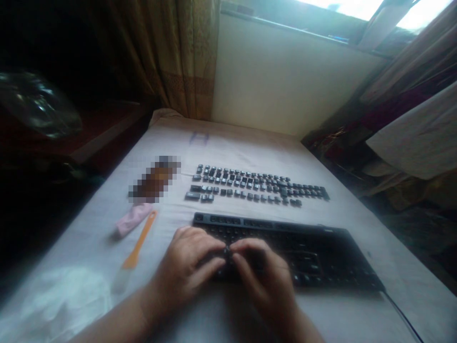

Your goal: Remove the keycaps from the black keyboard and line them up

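A black computer keyboard lies across the cloth-covered table in front of me, many of its keys off. Over its left half, my left hand and my right hand meet fingertip to fingertip. Between their pinched fingers sits a small dark keycap; whether it is loose or on its post I cannot tell. Both hands are closed on it. Beyond the keyboard, loose keycaps lie in rows. My hands hide part of the keyboard's left side.
To the left lie an orange-handled brush, a folded pink cloth and a blurred-out brown object. A crumpled white cloth or bag is at the near left. The keyboard cable runs off the near right. Curtains hang behind.
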A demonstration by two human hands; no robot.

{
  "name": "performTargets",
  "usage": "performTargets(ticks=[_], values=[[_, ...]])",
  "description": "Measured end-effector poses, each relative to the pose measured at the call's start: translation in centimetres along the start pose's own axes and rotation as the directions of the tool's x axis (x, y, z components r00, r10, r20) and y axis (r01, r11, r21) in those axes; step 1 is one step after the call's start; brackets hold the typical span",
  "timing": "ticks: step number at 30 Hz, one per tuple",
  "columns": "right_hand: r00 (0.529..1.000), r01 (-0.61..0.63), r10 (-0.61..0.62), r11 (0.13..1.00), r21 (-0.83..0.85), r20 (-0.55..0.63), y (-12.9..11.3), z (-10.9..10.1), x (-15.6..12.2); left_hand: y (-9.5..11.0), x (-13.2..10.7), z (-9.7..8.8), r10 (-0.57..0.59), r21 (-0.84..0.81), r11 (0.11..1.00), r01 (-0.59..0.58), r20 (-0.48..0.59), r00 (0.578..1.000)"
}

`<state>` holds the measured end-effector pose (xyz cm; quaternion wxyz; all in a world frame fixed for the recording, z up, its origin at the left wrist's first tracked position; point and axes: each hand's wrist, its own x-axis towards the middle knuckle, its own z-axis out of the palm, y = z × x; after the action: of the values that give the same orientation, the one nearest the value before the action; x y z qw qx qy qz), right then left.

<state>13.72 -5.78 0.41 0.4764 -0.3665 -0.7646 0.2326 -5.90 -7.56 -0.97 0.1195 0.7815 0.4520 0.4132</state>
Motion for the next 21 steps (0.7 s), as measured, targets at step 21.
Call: performTargets(ticks=[21], values=[[0.951, -0.061, 0.081, 0.995, -0.076, 0.297, 1.4, 0.0, 1.2, -0.8, -0.2, 0.2, -0.081, -0.174, 0.983, 0.061, -0.106, 0.991]])
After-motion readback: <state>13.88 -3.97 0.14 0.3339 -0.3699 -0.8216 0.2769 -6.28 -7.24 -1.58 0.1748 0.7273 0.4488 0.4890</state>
